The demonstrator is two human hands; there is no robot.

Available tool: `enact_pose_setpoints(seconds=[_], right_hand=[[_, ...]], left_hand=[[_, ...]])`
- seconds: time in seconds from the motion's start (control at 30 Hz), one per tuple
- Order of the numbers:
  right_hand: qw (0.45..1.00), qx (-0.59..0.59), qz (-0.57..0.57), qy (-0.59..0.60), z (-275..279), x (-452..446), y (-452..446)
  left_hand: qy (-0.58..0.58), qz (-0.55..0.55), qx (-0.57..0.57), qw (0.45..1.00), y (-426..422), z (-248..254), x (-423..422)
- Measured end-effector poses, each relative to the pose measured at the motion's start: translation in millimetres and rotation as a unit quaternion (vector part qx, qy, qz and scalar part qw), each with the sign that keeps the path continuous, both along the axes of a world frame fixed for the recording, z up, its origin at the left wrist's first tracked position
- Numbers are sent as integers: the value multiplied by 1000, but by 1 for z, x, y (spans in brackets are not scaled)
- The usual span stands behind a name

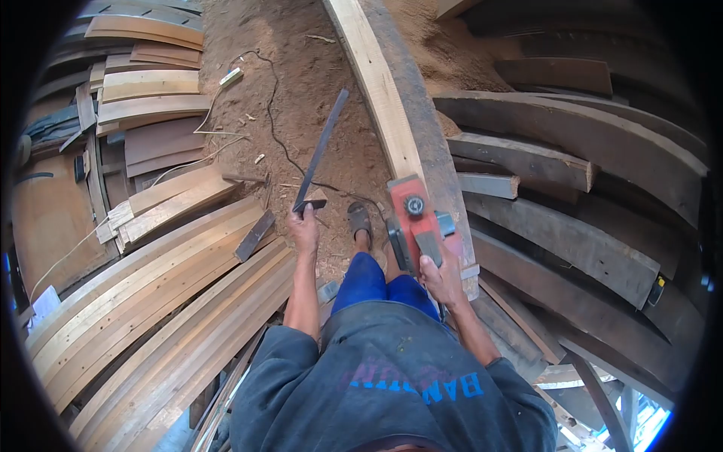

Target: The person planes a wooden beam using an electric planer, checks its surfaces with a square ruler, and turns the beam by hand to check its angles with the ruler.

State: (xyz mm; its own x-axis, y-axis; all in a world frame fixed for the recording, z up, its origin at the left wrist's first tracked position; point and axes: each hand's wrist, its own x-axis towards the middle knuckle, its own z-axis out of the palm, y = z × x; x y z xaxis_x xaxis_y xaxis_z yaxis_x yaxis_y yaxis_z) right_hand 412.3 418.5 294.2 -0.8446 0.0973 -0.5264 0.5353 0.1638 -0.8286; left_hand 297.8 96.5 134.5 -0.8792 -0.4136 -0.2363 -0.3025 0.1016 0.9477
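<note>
We see left hand [304, 229] gripping dark square [323, 147] outside left edge of desk [434, 143]; right hand [444, 279] gripping red planer [416, 220] toward desk's near edge, at plank's near end, plank [380, 94] lengthwise.

One head-worn camera looks forward and steeply down over the shirt [376, 354].

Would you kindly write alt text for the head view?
A person's right hand grips a red planer at the near end of a pale beam; the left hand holds an L-shaped square. Planks lie on both sides.
</note>
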Motion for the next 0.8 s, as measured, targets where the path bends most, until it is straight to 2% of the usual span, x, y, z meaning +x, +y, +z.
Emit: enact_pose_setpoints(seconds=[0.3,0.6,0.8], right_hand=[[997,15,-13,70,2,-155,-32],[988,99,14,117,26,-325,-51],[987,75,-12,144,-5,-450,-54]], left_hand=[[-40,19,-24,999,-43,7,13],[-29,52,-14,998,-60,5,9],[-50,13,-49,997,-71,15,15]])
